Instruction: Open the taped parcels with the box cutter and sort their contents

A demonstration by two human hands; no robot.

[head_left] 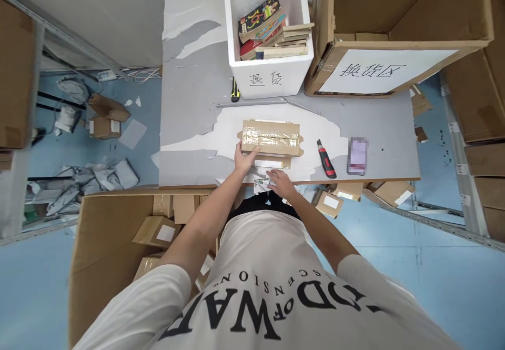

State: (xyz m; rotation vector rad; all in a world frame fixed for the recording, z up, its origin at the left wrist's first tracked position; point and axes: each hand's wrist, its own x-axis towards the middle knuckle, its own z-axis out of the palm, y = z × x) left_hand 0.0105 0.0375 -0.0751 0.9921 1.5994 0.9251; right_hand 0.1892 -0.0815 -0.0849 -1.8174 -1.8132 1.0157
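A small brown cardboard box (270, 137), wrapped in shiny clear tape, lies near the table's front edge, with a flap standing out toward me. My left hand (245, 159) holds its near left corner, thumb on the taped top and fingers along the side. Just in front of the box, my right hand (281, 182) is closed on a crumpled piece of white printed paper (262, 184) at the table's edge. What the print says is too small to read. To the right rest a red and black utility knife (326, 159) and a phone with a blurred screen (357, 156).
Behind the box stand a white foam bin (268, 79) of books and a large labelled cardboard carton (390, 68). A yellow and black cutter (235, 90) lies beside the bin. Below the table's left front, a big open carton (102, 255) holds several parcels.
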